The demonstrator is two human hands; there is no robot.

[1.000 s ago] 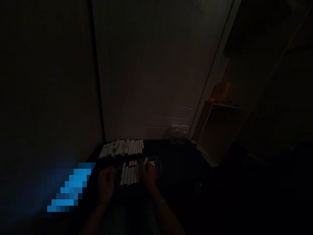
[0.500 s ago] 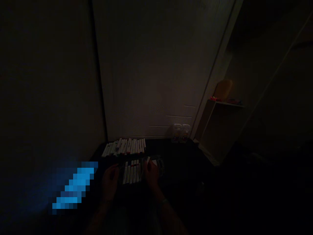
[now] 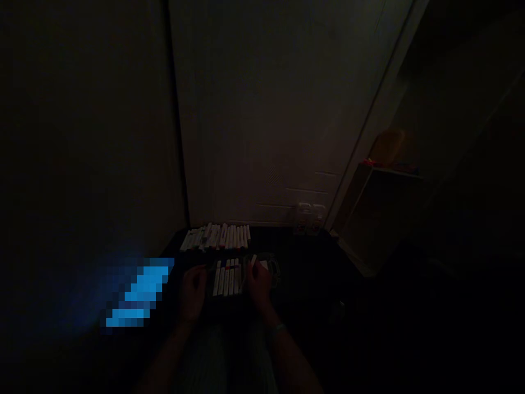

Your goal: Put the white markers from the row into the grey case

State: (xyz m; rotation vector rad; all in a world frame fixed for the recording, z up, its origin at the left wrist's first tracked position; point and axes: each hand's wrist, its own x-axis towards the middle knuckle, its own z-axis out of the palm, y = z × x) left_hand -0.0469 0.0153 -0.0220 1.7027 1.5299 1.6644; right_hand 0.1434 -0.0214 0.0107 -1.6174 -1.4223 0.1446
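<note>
On the dark table [image 3: 295, 251], seen from the head camera in very dim light, white markers lie in two groups. The nearer group is a row of markers [image 3: 226, 280] set side by side in a clear case [image 3: 276, 271], directly between the person's two hands. Their barrels point toward the person, and a few at the back show dark blue and red bands. The case's transparent part reaches out to the right, past the right hand, with a white patch [image 3: 263, 265] on it.

The right hand [image 3: 259, 284] is at the right end of this row, its fingers pinched around a short pale stick that looks like a single marker [image 3: 254, 259], its end poking up above the fingertips. A band [image 3: 279, 328] circles the right wrist. The left hand [image 3: 193, 293] is at the left end of the row, fingers curled and thumb side toward the case; it is too dark to tell whether it grips anything.

Behind the case, near the wall [image 3: 262, 137], a larger pile of markers [image 3: 215, 237] lies packed together, some resting over others. Farther right, two clear containers [image 3: 310, 219] stand upright side by side against the wall. Beyond them, a small cabinet [image 3: 365, 197] carries a rounded orange thing [image 3: 389, 146] and something red [image 3: 369, 162]. At the left, a blurred-out bright blue patch [image 3: 148, 284] glows. Below the hands, the person's clothed legs [image 3: 203, 355] show faintly.
</note>
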